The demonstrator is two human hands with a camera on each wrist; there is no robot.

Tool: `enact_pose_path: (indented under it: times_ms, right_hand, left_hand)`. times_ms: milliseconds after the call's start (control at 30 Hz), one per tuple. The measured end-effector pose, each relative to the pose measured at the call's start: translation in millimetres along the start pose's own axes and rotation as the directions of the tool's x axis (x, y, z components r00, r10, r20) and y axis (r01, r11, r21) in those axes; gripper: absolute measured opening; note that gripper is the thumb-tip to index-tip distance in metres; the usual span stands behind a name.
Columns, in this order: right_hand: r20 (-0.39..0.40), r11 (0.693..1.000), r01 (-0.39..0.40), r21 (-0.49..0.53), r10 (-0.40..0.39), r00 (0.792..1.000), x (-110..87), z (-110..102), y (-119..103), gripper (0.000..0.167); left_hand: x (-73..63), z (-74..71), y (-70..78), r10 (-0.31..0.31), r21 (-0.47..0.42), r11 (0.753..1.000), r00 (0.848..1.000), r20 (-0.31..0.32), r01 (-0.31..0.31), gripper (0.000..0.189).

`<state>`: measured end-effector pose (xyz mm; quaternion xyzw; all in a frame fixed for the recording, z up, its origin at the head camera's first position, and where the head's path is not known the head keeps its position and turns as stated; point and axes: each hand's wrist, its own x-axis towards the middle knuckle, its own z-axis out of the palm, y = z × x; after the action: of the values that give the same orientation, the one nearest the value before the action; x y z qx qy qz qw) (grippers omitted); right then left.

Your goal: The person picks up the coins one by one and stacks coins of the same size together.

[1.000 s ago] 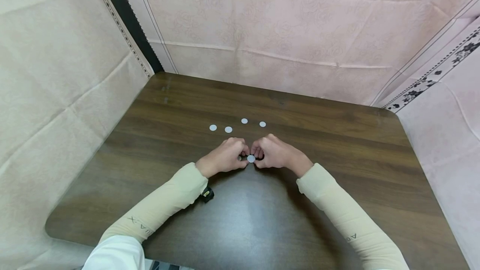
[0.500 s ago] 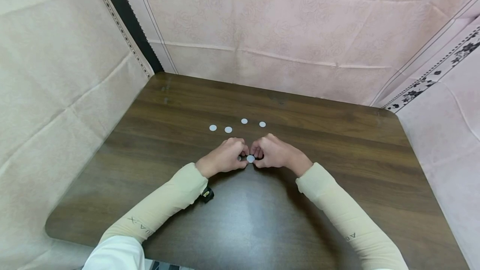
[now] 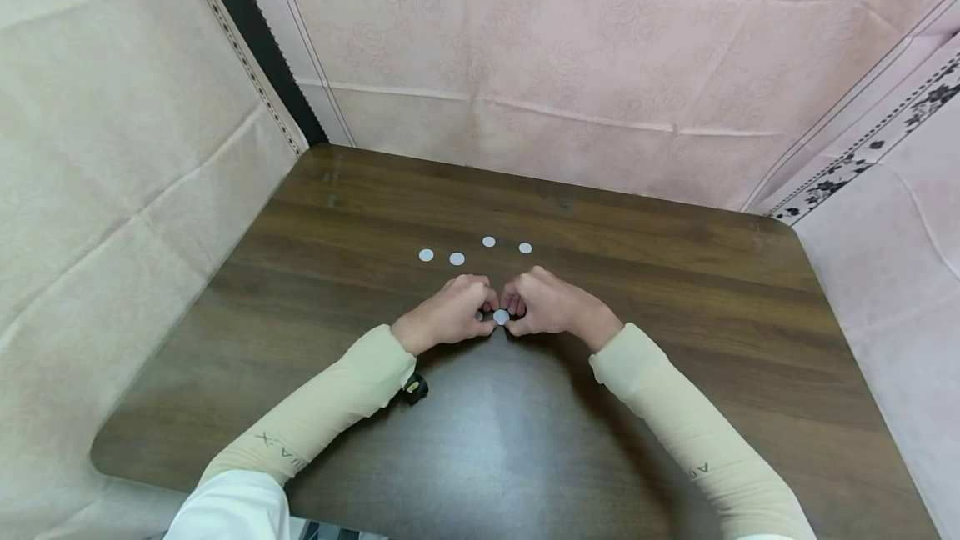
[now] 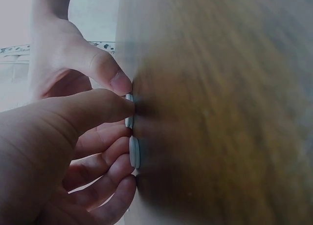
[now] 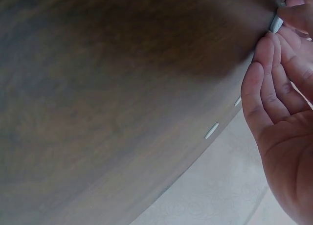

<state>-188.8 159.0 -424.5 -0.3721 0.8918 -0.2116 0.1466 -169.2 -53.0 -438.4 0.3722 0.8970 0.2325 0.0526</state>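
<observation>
A small white round disc (image 3: 501, 317) lies low at the table between both hands. My left hand (image 3: 453, 311) holds its left side with curled fingers and thumb, while my right hand (image 3: 551, 305) grips it from the right. In the left wrist view the disc (image 4: 129, 120) stands edge-on, partly hidden by the left thumb (image 4: 105, 107). Another disc, with a seam along its edge (image 4: 135, 152), sits by the fingertips there; from above, a sliver of a pale disc (image 3: 479, 317) shows inside the left hand's curl. The right wrist view shows the gripped disc (image 5: 276, 24) by the fingertips.
Beyond the hands several white discs lie flat on the brown wooden table (image 3: 637, 273), among them a leftmost disc (image 3: 426, 255) and a rightmost disc (image 3: 525, 248). A small black object (image 3: 415, 388) is at the left cuff. Pale cloth (image 3: 570, 65) hangs behind the table.
Almost nothing has moved. The right hand and its forearm have shifted very slightly to the left and up; both hands stay at the same disc.
</observation>
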Motion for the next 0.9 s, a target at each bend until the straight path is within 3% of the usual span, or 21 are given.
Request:
enact_pose_path:
  times_ms: [900]
  right_hand:
    - [0.001,1.000,0.002,0.003,-0.002,1.000,1.9,-0.8,-1.2,0.013]
  left_hand:
    - [-0.1,-0.8,-2.7,0.013,-0.017,1.000,1.000,0.003,-0.013,0.010]
